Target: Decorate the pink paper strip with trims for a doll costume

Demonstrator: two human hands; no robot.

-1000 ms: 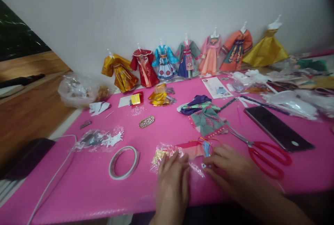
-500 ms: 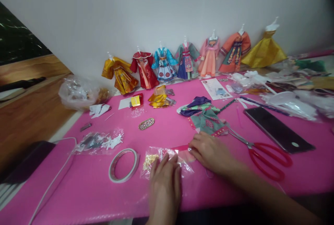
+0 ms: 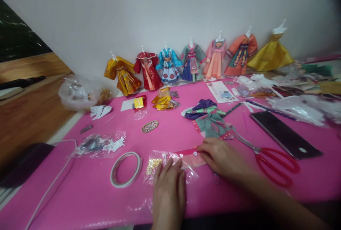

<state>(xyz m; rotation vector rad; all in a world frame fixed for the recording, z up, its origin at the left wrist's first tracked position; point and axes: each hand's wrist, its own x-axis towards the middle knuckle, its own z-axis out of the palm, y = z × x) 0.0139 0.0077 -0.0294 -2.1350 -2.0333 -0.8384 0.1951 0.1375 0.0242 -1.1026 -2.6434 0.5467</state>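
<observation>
Basically, left hand (image 3: 169, 187) lies flat, fingers slightly spread, on a clear plastic bag (image 3: 191, 176) with small gold-coloured pieces (image 3: 153, 166), presumably to stop it sliding. Right hand (image 3: 218, 157) has fingertips at a red-and-pink strip (image 3: 187, 151), beside a small shiny ornament (image 3: 195, 153); can't tell if it's pinching. Strip's flat on the pink surface (image 3: 80, 194). Red-handled metal scissors (image 3: 258, 149) point handles toward the person, likely for easy reach.

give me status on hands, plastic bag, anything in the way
Left hand resting on plastic bag. Right hand beside shiny gem, grip unclear. Scissors lie to the right, apart from the bag.
</observation>
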